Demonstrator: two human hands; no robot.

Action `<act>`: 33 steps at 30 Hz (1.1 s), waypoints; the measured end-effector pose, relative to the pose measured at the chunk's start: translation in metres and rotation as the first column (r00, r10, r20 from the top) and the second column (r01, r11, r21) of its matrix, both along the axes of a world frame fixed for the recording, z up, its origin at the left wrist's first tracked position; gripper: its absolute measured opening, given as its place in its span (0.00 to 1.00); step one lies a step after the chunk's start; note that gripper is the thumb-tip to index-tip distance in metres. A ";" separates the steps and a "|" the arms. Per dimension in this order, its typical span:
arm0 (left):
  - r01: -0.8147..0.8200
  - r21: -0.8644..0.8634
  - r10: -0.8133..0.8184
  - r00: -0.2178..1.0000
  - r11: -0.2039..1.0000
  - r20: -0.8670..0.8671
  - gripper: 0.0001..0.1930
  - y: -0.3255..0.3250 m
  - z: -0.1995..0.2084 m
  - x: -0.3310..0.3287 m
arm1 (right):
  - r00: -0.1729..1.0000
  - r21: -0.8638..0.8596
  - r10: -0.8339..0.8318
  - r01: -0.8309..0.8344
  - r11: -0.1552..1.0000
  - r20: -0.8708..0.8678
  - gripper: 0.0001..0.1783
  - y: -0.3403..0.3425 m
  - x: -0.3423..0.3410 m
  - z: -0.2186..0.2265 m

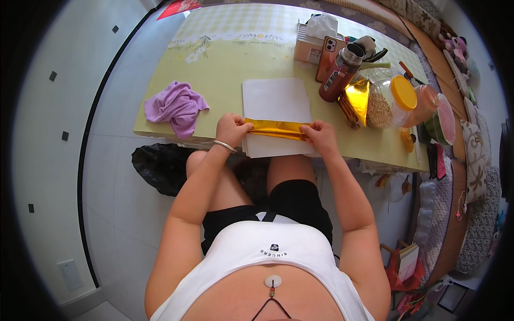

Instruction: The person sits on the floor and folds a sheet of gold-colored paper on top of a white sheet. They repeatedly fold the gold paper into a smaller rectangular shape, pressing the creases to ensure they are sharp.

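Seen from above, a seated person's two bare hands hold a strip of gold foil [276,129] stretched sideways over the near half of a stack of white paper [274,99], close to the front edge of a pale green, patterned counter [225,69]. The left hand [233,129], a silver bangle [225,146] at its wrist, pinches the strip's left end between thumb and fingers; the right hand [321,138] pinches the right end the same way. Whether the foil touches the sheet under it cannot be told.

The step in hand looks like straightening or folding the foil. The next move likely calls for both pinches to stay level and evenly pulled, since so thin a sheet may crease or tear.

The paper's near side reaches the counter's front edge and seems to overhang it slightly, with the knees just below, so a tug toward the body could slide sheets off. To the left, bare counter separates the paper from a crumpled purple cloth [176,107]; beyond the paper, more bare surface runs toward the far edge. The right side is tighter: a folded piece of gold foil [357,99], a reddish-brown thermos [339,76], a smartphone [327,58] and a clear jar [379,104] with a yellow lid [403,92] stand close together there.
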State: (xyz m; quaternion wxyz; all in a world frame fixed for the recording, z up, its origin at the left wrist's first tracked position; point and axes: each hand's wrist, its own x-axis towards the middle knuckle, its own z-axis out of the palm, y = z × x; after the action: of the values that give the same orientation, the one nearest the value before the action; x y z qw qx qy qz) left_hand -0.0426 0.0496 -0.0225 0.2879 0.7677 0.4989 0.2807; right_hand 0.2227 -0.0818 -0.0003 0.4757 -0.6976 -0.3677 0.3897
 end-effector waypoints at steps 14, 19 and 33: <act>0.072 -0.010 -0.073 0.994 0.997 -0.078 0.11 0.000 0.014 0.000 | 0.837 -0.050 0.070 -0.050 0.997 0.543 0.17 -0.015 -0.010 0.004; 0.084 0.018 -0.082 0.994 0.996 -0.071 0.11 -0.003 0.015 0.001 | 0.803 -0.027 0.037 -0.027 0.999 0.595 0.15 -0.016 -0.013 0.005; 0.102 0.031 -0.096 0.982 0.994 -0.162 0.13 -0.007 0.024 0.007 | 0.190 0.038 0.080 -0.546 0.837 0.979 0.32 -0.015 -0.066 -0.020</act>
State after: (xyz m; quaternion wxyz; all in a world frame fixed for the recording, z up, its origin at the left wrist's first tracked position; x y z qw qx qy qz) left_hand -0.0360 0.0426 0.0018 0.2453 0.8172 0.4761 0.2129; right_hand 0.1565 -0.0967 -0.0205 0.1878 -0.5854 -0.7824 -0.0998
